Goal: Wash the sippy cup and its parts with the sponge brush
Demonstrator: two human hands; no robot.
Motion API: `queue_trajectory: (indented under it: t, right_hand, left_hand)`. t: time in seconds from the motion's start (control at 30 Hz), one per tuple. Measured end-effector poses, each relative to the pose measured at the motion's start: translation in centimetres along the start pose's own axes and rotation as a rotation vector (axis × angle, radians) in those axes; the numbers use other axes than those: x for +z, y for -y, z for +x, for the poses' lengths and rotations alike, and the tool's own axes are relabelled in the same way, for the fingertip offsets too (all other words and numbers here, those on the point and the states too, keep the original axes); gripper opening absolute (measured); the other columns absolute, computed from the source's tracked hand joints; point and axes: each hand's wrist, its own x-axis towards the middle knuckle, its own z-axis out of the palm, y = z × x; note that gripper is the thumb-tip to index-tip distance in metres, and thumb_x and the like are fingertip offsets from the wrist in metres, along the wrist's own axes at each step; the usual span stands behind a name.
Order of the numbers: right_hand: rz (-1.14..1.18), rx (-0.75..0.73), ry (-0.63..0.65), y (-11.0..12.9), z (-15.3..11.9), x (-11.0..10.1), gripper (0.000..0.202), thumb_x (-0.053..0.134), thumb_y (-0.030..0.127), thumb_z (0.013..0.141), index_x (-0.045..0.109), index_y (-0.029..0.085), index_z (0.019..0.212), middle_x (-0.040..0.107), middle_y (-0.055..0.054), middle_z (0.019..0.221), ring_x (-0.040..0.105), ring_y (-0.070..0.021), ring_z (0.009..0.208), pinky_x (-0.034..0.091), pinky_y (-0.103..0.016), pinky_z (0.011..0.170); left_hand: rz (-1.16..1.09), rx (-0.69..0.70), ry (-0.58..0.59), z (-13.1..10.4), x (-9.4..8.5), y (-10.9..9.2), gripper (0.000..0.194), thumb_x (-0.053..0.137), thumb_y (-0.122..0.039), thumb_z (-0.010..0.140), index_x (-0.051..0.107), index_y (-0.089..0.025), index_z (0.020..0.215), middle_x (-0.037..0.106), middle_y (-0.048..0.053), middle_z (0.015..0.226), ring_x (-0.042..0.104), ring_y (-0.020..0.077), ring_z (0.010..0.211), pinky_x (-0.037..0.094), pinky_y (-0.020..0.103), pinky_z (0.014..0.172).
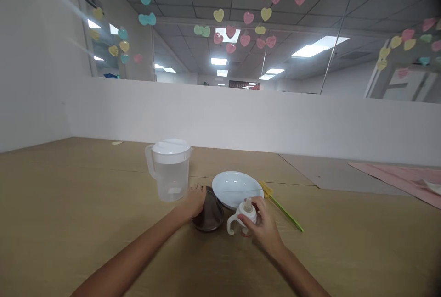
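Curled hands [267, 230] on tray [210, 218] and bottle [247, 213]

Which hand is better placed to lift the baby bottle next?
Probably the right hand: it curls around the baby bottle. The left hand is farther from it, over at the dark dish.

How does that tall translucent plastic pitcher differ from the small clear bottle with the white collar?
The translucent, white-lidded plastic pitcher is larger; the clear, white-collared bottle is small. The pitcher stands upright on the brown tabletop, while the bottle is in the right-hand grip. The pitcher has a broad lid; the bottle narrows to a clear teat. Both have a pale side handle.
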Motion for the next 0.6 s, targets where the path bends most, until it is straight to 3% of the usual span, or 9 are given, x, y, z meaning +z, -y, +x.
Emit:
queue_trajectory:
  t: [0.1, 0.23, 0.43, 0.6]
  right_hand:
    - [0.003, 0.012, 0.011, 0.1, 0.0, 0.0, 0.032, 0.060, 0.041, 0.075, 0.051, 0.018, 0.095, 0.054, -0.005, 0.091, 0.052, -0.0175, 0.085, 0.044, -0.027, 0.074]
    - [-0.008, 0.002, 0.008, 0.4, 0.1, 0.0, 0.030, 0.058, 0.042, 0.076, 0.052, 0.018, 0.093, 0.055, -0.004, 0.088, 0.053, -0.0168, 0.082, 0.045, -0.026, 0.072]
    - [-0.039, -0.051, -0.029, -0.7, -0.2, 1.0, 0.031, 0.056, 0.042, 0.078, 0.052, 0.018, 0.098, 0.057, -0.004, 0.090, 0.057, -0.0158, 0.083, 0.047, -0.022, 0.072]
    - [-0.066, -0.196, -0.101, -3.5, 0.3, 2.2, 0.033, 0.062, 0.041, 0.073, 0.055, 0.018, 0.097, 0.060, -0.004, 0.087, 0.060, -0.0160, 0.078, 0.049, -0.020, 0.069]
  left_hand:
    - [0.028, -0.013, 0.040, -0.2, -1.0, -0.2, 0.037, 0.047, 0.000, 0.067, 0.053, -0.006, 0.103, 0.058, 0.018, 0.100, 0.054, 0.0266, 0.094, 0.043, 0.035, 0.078]
    - [0.058, -0.030, 0.032, -0.9, -4.3, -0.5, 0.032, 0.046, 0.000, 0.070, 0.055, -0.006, 0.101, 0.059, 0.017, 0.095, 0.056, 0.0266, 0.090, 0.044, 0.035, 0.075]
    - [-0.023, 0.004, -0.151, -2.9, -9.6, -1.6, 0.026, 0.054, -0.019, 0.076, 0.054, -0.011, 0.101, 0.058, 0.013, 0.098, 0.053, 0.0264, 0.095, 0.043, 0.037, 0.080]
    - [-0.164, 0.030, -0.269, -3.8, -10.4, -2.2, 0.030, 0.055, -0.019, 0.075, 0.053, -0.016, 0.104, 0.056, 0.010, 0.103, 0.050, 0.0257, 0.098, 0.042, 0.038, 0.083]
